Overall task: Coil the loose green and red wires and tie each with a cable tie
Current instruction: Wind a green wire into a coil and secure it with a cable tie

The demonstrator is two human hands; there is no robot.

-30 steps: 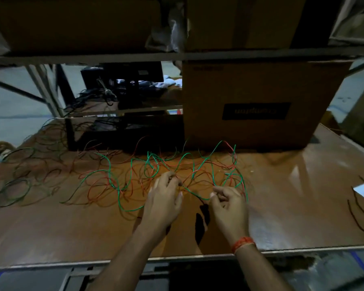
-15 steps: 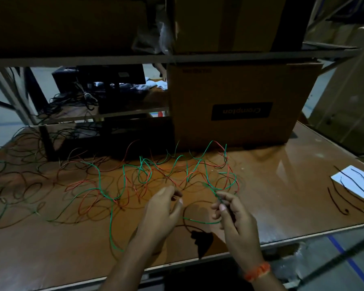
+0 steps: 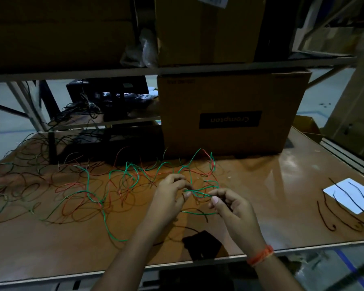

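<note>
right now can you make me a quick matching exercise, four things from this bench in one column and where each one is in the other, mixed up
Things:
1. green wire
2. Crompton cardboard box
3. white paper sheet
4. orange wristband

Places:
A. on the right wrist
B. pinched between the left hand and right hand
C. near the table's right edge, with dark ties lying across it
D. at the back of the table, print upside down

Pairs: 1-B, 2-D, 3-C, 4-A
</note>
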